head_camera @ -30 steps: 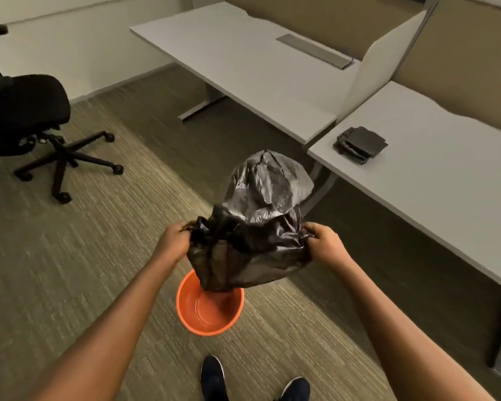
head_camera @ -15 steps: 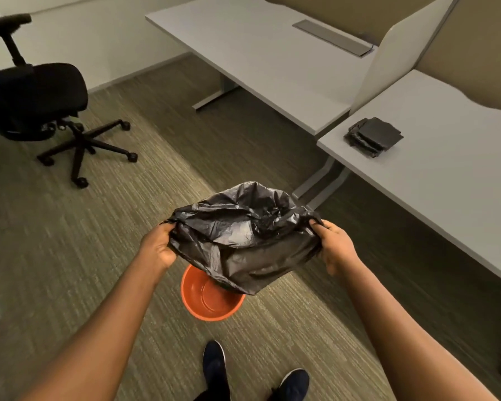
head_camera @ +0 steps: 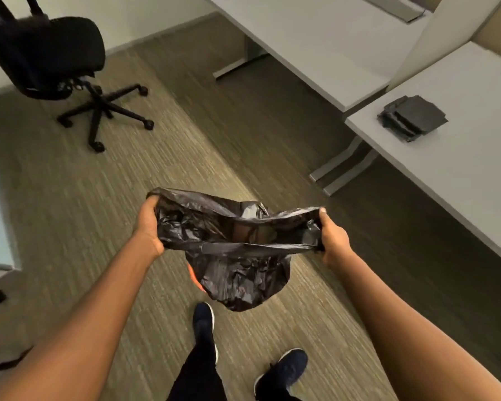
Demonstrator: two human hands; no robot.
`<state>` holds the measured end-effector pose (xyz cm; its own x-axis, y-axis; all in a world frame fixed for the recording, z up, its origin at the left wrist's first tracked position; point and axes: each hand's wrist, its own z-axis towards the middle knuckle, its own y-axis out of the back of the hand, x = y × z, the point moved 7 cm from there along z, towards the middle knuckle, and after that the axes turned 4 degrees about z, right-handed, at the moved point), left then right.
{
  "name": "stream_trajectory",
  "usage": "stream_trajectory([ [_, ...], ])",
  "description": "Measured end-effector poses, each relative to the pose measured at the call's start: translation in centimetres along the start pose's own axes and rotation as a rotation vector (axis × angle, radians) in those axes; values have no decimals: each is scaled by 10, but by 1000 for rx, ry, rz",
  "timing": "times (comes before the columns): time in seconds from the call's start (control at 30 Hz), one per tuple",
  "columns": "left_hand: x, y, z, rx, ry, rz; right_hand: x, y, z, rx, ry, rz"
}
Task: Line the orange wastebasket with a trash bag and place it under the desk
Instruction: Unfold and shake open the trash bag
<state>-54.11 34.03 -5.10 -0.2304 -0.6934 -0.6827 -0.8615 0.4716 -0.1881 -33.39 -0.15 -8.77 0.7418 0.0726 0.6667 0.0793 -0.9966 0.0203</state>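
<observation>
Black plastic trash bag (head_camera: pixel 237 256) stretched open between two grips: left hand (head_camera: pixel 148 224) clamped on one end of the mouth, right hand (head_camera: pixel 331 237) clamped on the other, long axis of the mouth running hand to hand. Orange wastebasket (head_camera: pixel 193 276) directly below the bag, on the carpet, almost fully hidden, only a sliver of rim showing at the bag's left edge. Probably next: straight down with both hands equally near, mouth kept wide; table (head_camera: pixel 460 169) well apart, far right of the wastebasket.

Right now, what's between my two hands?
In the head view, the black trash bag spans the gap between the left hand and right hand, mouth stretched open. Only a sliver of the orange wastebasket shows beneath.
</observation>
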Motion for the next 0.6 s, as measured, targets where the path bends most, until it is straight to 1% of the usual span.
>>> stream_trajectory([
  [0.07, 8, 14, 13, -21, 34, 9, -14, -7, 7, 1, -13, -31],
  [0.2, 12, 41, 40, -52, 99, 58, -33, -26, 13, 3, 42, -110],
  [0.33, 8, 65, 69, -54, 118, 126, -55, -55, 12, -38, 65, -103],
  [0.4, 12, 79, 83, -75, 149, 180, -68, -73, 10, -45, 72, -178],
  [0.5, 25, 100, 104, -137, 224, 278, -89, -91, 14, -54, 84, -305],
  [0.6, 39, 115, 125, -215, 230, 300, -113, -100, 27, -69, 27, -299],
])
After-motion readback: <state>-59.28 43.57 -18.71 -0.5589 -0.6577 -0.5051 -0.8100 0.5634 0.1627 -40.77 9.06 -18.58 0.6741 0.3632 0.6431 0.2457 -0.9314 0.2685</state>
